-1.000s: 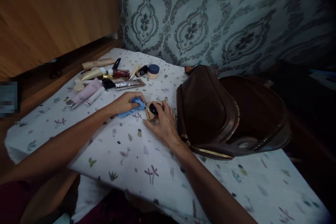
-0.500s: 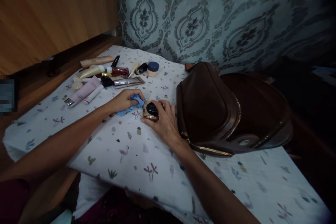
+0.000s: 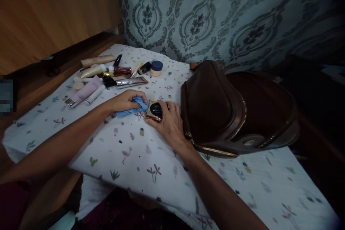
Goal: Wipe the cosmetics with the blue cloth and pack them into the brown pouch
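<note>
Left hand [image 3: 124, 100] on crumpled blue cloth [image 3: 131, 109]; right hand [image 3: 170, 125] on small square gold case with a black oval on top [image 3: 155, 110]

Nearest: a maroon fabric sleeve [image 3: 13, 201] at lower left, beside the near edge of a white sheet printed with flamingos, palms and pineapples [image 3: 107, 147]. Both forearms reach in over this sheet.

Right hand: fingers grasp the case, thumb along its near edge, the others curled over its right side and part of the top. The case is at mid-sheet, between the two hands. Left hand: fingers pinch the cloth, a loose part trailing under the palm. Cloth is just beside the case's left edge; contact cannot be told.

Right of the right hand: a dark brown leather bag with gold zips [image 3: 210, 104], lying on the sheet.

Beyond the left hand, a loose cluster: a pale pink tube with a silver cap [image 3: 85, 92], a slim white tube [image 3: 95, 94] alongside it, a shiny silver tube with a black cap [image 3: 132, 82], a clear red bottle with a white cap [image 3: 123, 71]. At its right end, a round beige jar with a navy lid [image 3: 156, 68] stands upright.

Farthest: a brown wooden panel [image 3: 59, 10] at left; a grey-green damask-patterned wall covering [image 3: 196, 25] behind.
</note>
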Motion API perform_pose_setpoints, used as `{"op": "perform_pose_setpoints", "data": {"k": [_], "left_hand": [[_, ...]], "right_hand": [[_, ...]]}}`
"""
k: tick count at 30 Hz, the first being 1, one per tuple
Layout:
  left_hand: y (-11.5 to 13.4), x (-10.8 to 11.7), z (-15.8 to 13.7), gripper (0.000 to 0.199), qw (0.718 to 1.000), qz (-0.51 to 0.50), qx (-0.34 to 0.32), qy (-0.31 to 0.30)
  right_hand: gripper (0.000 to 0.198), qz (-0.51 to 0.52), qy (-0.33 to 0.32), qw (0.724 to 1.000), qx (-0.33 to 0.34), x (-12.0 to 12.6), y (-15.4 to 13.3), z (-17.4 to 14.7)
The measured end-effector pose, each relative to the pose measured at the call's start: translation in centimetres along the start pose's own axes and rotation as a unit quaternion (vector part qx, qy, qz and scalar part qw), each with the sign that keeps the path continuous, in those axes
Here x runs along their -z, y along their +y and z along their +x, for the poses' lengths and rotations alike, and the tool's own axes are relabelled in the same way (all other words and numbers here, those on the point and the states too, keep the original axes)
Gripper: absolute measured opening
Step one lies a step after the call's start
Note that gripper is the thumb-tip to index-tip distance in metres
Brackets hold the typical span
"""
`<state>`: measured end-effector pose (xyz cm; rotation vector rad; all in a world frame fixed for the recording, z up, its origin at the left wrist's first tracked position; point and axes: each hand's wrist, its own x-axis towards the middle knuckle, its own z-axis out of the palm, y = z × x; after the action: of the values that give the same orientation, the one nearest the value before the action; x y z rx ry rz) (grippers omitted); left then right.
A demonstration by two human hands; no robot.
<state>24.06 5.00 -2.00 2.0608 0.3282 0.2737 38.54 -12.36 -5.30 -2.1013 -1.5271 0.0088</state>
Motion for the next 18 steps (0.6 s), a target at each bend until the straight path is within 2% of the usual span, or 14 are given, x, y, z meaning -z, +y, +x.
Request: {"op": "perform_pose_setpoints", "data": {"k": [4,7,12,18], "left_hand": [[0.9,0.8,-0.5,0.017,0.992,-0.034,0.029,-0.117],[1.1,1.1,-0.5,0.016,0.987,-0.035,0.024,-0.157],[1.1,0.2,-0.4,0.017,0.989,-0.012,0.029,-0.148],[1.1,-1.0,-0.5,0.014,0.991,0.08,-0.01,-0.104]], "right_hand": [[0.071,-0.001,0.007,1.0,0.0,-0.1,0.2,-0.1],[0.071,0.006,0.018,1.0,0.011,-0.3,0.3,-0.2],[0.074,0.014,0.015,0.999,0.031,-0.6,0.4,-0.2],[0.072,0.039,0.023,0.998,0.041,-0.9,0.5,-0.2]]}}
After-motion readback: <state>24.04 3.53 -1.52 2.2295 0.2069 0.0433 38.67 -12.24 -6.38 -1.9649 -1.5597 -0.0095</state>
